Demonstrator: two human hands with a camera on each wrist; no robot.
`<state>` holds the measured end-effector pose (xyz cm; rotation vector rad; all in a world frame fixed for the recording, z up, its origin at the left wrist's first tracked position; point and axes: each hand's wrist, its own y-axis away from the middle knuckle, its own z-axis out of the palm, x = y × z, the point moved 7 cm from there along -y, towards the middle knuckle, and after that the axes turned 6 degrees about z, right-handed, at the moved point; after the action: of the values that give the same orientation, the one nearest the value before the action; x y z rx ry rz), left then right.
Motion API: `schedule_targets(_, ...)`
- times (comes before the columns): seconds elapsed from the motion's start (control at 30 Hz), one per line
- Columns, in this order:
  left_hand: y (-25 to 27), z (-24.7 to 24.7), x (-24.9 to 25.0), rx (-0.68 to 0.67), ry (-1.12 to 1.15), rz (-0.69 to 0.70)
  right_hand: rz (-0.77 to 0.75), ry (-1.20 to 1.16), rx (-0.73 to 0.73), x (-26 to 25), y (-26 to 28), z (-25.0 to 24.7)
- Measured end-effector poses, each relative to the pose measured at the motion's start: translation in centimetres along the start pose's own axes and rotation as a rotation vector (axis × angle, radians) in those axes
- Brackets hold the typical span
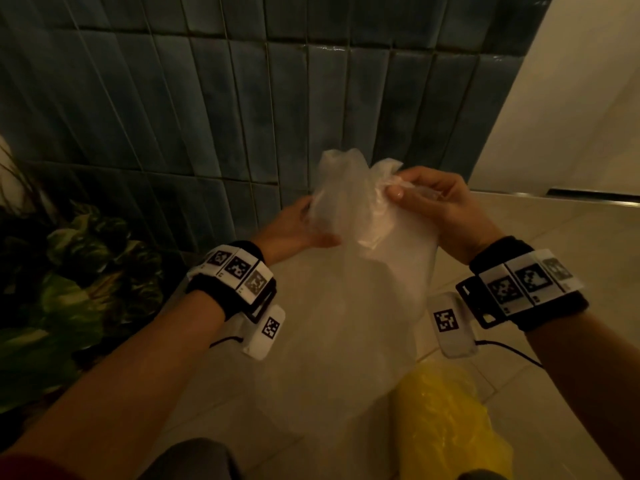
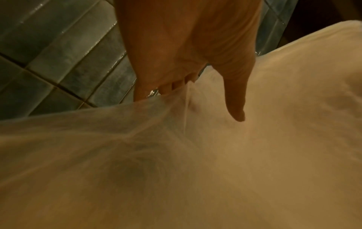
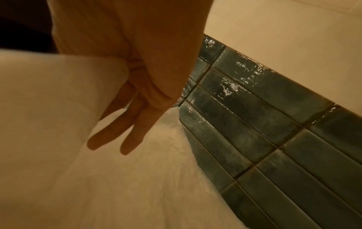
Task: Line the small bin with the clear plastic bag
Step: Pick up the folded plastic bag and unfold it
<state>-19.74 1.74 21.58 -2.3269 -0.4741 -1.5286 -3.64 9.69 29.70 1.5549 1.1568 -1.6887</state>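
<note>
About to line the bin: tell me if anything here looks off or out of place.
No bin shows in any view. Both hands, left hand and right hand, hold the clear bag up by its bunched top. A crumpled yellow bag lies loose on the floor.

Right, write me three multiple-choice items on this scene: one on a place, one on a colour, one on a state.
1. Where is the crumpled yellow plastic bag?
A. on the pale floor, lower right
B. on the wall
C. in the left hand

2. What colour are the glossy wall tiles?
A. red
B. blue-green
C. white

3. How is the thin clear plastic bag held?
A. lying flat, untouched
B. by one hand
C. by both hands

Key: A, it lies below the right hand; B, blue-green in every view; C, the left hand grips it too.
</note>
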Motion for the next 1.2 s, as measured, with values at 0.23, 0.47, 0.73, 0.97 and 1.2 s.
schedule_targets(0.23,-0.2,0.5,-0.4,-0.042,0.096,0.012,0.117,-0.051,-0.153,1.0,0.5,0.1)
schedule_targets(0.47,0.1,1.7,1.5,-0.155,0.144,0.071,0.164,-0.169,-0.256,1.8,0.3,1.1)
schedule_targets(0.73,0.7,0.2,1.0,-0.016,0.186,0.017,0.205,-0.137,-0.08,2.3,-0.1,-0.9)
schedule_targets(0.97,0.8,-3.1,-0.1,0.32,0.259,0.073,0.287,0.024,0.349,6.5,1.2,-4.2)
schedule_targets(1.2,1.6,-4.9,-1.6,0.57,0.159,0.127,0.508,0.067,0.244,13.3,3.3,-2.8)
